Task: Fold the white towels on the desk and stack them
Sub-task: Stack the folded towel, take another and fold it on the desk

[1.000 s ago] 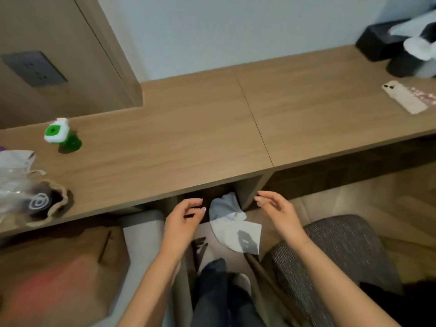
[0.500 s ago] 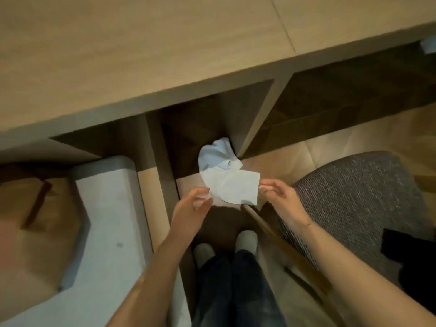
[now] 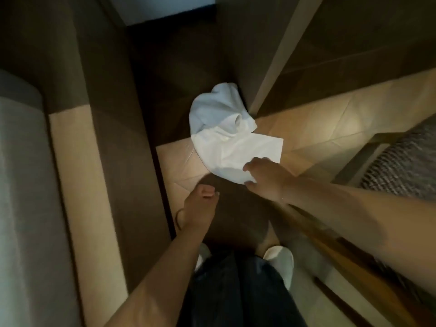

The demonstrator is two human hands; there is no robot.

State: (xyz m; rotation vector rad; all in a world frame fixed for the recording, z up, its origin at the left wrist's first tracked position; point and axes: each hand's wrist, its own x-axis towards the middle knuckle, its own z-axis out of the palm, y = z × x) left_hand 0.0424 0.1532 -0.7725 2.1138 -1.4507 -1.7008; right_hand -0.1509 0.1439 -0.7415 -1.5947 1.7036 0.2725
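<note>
Right hand point(image 3: 266, 175) is laid on the near corner of the white towel point(image 3: 221, 138); fingers are curled down over the cloth edge, thumb at the lower corner. Whether the cloth is actually pinched in the grip cannot be told, as blur hides the fingertips. Left hand point(image 3: 200, 208) is held apart from the towel, just short of its near edge, fingers curled loosely inward, nothing held.

Towel is found on the floor point(image 3: 330, 128), not on the surface. Soft thin fabric: far half is bunched into a rounded crumpled mound with a rolled fold at its middle, near half is spread flat with one sharp square corner pointing right. Far part is tucked into the dark recess beside an upright wooden panel point(image 3: 276, 62).

Floor is seen as pale tile with diagonal joints, lit to the right of the towel, shadowed near the feet point(image 3: 278, 256). Dark trousers and pale slippers are seen below the hands.

Room is tight: a tall dark panel point(image 3: 113, 114) and a grey padded block point(image 3: 23, 185) at left, a coarse woven chair seat point(image 3: 405, 166) with a wooden frame at right. Open tile is left to the towel's right.
</note>
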